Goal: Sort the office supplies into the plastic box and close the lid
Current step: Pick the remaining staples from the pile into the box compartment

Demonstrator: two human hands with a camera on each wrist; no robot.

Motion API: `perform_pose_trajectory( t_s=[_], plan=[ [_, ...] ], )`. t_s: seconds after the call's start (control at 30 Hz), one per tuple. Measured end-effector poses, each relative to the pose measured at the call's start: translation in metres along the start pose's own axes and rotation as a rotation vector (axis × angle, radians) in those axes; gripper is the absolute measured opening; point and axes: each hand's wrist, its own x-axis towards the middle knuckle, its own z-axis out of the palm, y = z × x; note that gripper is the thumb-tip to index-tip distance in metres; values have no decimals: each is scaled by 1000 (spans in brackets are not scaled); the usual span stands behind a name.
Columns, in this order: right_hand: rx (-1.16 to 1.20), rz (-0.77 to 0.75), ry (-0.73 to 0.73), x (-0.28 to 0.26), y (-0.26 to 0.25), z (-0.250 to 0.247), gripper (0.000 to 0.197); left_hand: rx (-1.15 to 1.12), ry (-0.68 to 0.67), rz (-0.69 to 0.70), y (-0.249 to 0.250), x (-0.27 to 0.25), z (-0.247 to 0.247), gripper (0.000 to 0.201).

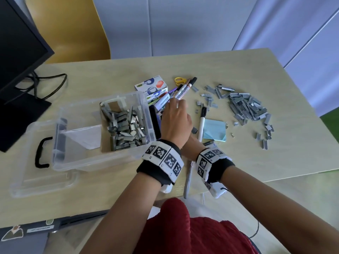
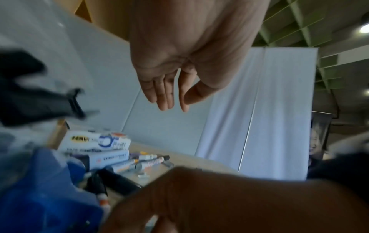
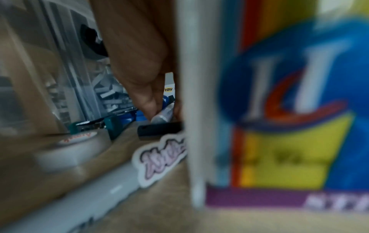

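Plastic box [image 1: 77,158] sits on the counter [image 1: 238,158] at left, open, clear walls. Its right section is packed with grey staple strips [image 1: 126,129]; the left section looks bare apart from a pale sheet. The lid [image 1: 27,162] with its black handle [image 1: 41,153] lies flat on the counter against the box's left side.

Left hand [image 1: 176,121] hovers just right of the box over the marker pile; in the left wrist view its fingers [image 2: 163,93] are straight and close together, thumb apart, gripping nothing.

Right hand [image 3: 139,71] is under the left one, mostly hidden in the head view. The right wrist view is blurry, but the fingers [image 3: 148,108] look curled down and pinch a silver-grey marker [image 3: 161,116] low on the counter.

Around them: markers [image 1: 183,88] fanned out beyond the hands, tape dispenser boxes [image 1: 152,87] beside them, yellow scissors [image 1: 179,80], a white marker [image 1: 201,123] next to blue sticky notes [image 1: 215,130], and a big loose heap of staples [image 1: 247,107] spread at right. A grey pen [image 1: 188,180] lies near the counter's front edge between the wrists. Black monitor [image 1: 18,61] at far left.
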Motion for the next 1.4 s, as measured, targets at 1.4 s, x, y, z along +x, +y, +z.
perform_pose_trajectory(
  t_s=[1.4],
  plan=[
    [270, -75, -17, 60, 33, -95, 18, -1787, 134, -1236, -19, 44, 55, 30]
  ],
)
